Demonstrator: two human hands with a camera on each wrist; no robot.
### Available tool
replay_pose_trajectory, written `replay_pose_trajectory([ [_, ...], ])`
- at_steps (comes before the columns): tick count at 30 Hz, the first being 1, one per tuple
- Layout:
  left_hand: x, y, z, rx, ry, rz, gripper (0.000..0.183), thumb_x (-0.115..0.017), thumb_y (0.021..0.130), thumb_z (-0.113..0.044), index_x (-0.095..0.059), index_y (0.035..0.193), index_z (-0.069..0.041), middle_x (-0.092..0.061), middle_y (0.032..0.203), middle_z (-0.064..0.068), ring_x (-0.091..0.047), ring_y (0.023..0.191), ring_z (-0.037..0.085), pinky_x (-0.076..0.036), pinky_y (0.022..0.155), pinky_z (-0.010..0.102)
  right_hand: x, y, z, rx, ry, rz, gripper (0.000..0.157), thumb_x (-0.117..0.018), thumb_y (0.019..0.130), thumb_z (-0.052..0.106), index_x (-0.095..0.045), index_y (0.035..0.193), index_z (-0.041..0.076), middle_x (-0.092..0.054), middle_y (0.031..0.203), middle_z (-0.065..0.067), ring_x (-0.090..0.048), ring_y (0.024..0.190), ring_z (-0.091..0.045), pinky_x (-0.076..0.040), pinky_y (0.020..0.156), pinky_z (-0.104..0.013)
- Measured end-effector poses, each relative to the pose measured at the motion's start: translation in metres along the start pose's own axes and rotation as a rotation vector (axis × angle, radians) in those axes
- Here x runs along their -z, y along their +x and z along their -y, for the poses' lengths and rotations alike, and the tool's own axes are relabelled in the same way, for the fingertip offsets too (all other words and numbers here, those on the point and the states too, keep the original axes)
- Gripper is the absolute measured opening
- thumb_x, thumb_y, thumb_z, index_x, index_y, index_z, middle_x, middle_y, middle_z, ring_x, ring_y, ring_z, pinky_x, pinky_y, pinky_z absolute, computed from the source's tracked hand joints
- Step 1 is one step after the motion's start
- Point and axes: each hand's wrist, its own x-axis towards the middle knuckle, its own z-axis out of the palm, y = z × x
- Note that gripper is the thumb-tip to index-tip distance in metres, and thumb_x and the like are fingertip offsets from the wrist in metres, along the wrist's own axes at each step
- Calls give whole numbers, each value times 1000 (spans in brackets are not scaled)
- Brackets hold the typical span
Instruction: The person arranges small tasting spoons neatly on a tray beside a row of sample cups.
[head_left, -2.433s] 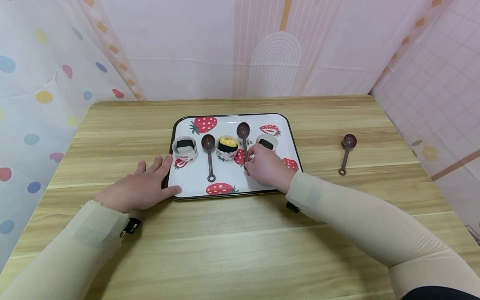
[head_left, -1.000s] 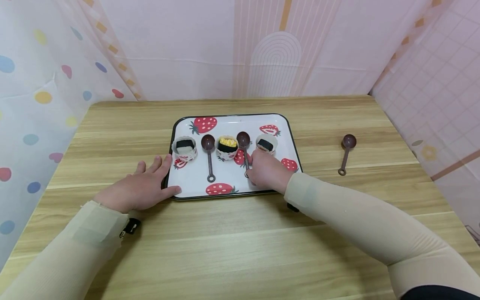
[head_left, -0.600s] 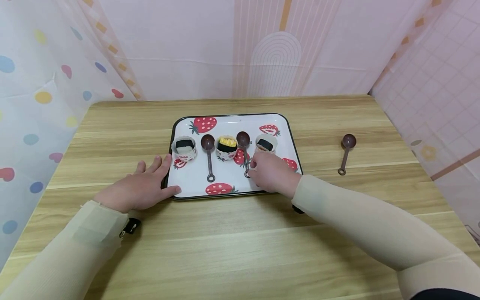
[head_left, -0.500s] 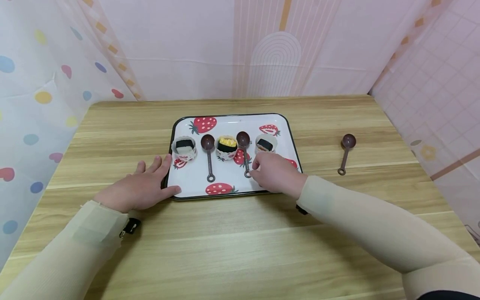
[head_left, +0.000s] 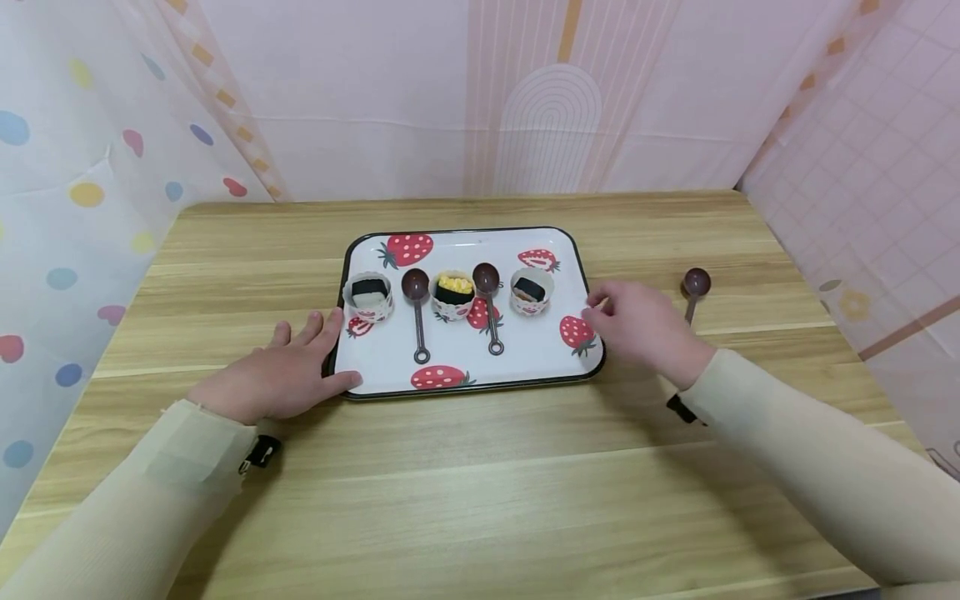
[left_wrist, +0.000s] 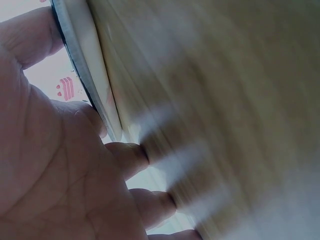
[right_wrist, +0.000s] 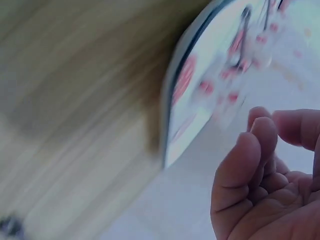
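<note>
My left hand (head_left: 288, 375) rests at the left edge of the strawberry-print tray (head_left: 517, 362), its thumb over the rim and fingers spread; in the left wrist view its palm (left_wrist: 55, 170) overlaps the tray's side. My right hand (head_left: 648, 329) hovers by the tray's right edge with loosely bent fingers and nothing between them, as the right wrist view's fingers (right_wrist: 237, 165) show. On the tray lie two brown measuring spoons, one left (head_left: 416, 285) and one right (head_left: 486, 278). Three paper cups hold sushi pieces: left cup (head_left: 371, 314), middle cup (head_left: 452, 312), right cup (head_left: 531, 307).
A third brown measuring spoon (head_left: 697, 282) lies on the wooden table (head_left: 450, 500) to the right, the end of its handle hidden by my right hand. A patterned cloth (head_left: 360, 108) hangs behind the table, with more cloth at both sides.
My right hand set the right measuring spoon down between the middle and right cups, let go of it, and moved right, past the tray's edge. My left hand stayed put.
</note>
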Motion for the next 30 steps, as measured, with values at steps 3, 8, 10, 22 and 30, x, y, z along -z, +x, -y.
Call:
replay_pose_trajectory([
  [3,0,0,0,1,-2,1,110,-44,100,-77,1,169,-3,-7,171,36,-7,147,74,-32,108,83,12,0,-24,-50,-60,1,40,-60,104,31,-65,132,3,-75,115,-19,-71,97,-31,-56,84,-48],
  [8,-1,0,0,6,-5,4,111,-44,99,-77,1,169,-4,-6,171,36,-7,147,74,-32,108,83,26,-2,-66,-123,-155,54,59,-61,104,34,-53,144,-8,-72,121,-28,-70,106,-38,-53,95,-60],
  [10,-1,-1,0,8,-6,5,110,-45,99,-77,1,169,-4,-6,171,36,-7,147,74,-32,108,83,29,-3,-79,-151,-177,72,55,-62,103,34,-57,134,-11,-73,112,-28,-68,96,-37,-53,89,-57],
  [22,1,-2,0,8,-11,2,110,-45,99,-77,1,169,-5,-7,171,36,-7,147,74,-31,108,83,29,-6,-112,-177,-220,133,38,-69,98,36,-60,73,9,-60,73,-9,-57,70,-25,-44,65,-36],
  [30,1,-1,-2,-1,-25,-7,110,-46,100,-74,0,168,-3,-7,169,39,-6,147,75,-27,109,86,28,-3,-115,-175,-210,150,43,-66,101,31,-62,64,12,-52,61,-1,-53,64,-20,-41,62,-32],
])
